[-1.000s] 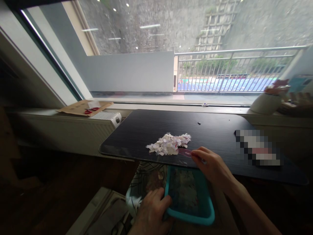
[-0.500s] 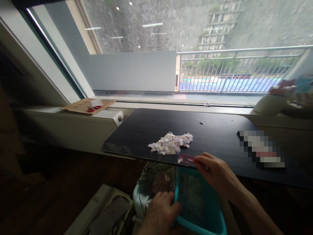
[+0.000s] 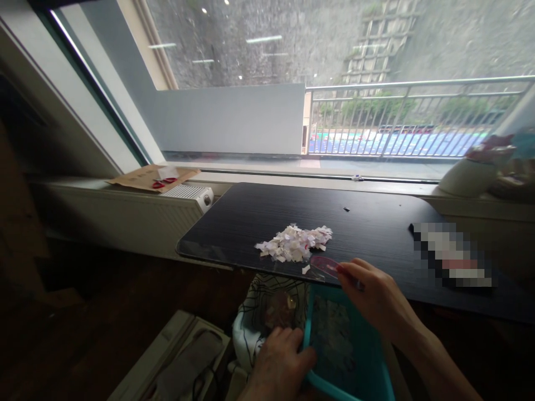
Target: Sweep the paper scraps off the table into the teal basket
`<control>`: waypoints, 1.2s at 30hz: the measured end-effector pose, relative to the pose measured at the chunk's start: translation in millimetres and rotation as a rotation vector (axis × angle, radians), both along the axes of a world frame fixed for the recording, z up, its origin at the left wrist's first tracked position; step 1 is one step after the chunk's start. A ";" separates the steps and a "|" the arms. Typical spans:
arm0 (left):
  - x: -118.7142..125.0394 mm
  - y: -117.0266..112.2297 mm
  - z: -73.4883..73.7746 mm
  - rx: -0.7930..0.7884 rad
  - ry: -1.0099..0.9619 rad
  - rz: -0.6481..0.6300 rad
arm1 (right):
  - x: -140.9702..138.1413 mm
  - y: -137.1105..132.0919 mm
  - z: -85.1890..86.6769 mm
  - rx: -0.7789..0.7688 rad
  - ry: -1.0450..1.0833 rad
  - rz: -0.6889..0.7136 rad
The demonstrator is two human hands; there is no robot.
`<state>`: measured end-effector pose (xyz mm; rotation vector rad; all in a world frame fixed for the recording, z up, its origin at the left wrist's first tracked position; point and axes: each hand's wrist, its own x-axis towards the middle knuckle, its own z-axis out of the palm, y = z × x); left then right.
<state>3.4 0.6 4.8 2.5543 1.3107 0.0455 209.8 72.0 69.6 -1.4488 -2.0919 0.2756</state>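
My right hand pinches a flat, see-through pink plastic piece with a rounded end. That piece lies at the near edge of the black table, just right of a heap of white paper scraps. One loose scrap sits between the heap and the table edge. Below the edge, my left hand is closed on the left rim of a turquoise bin. Pale scraps lie inside the bin.
Left of the bin stands a white container with a dark-lined liner. A pixelated object lies at the table's right. Red-handled scissors rest on brown paper above the radiator. A pale box is low at left.
The pink plastic piece has shifted slightly up, towards the heap. A scrap that was at its tip now lies apart from it. My left hand keeps its hold on the rim.
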 end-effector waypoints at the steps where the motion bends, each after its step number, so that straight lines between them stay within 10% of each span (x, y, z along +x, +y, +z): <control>1: 0.6 0.1 0.1 0.002 0.000 0.003 | -1.7 -2.7 -0.2 -0.010 0.002 0.012; 36: 1.5 1.0 2.1 -0.010 0.034 0.017 | -14.4 -9.7 6.7 -0.086 0.024 0.099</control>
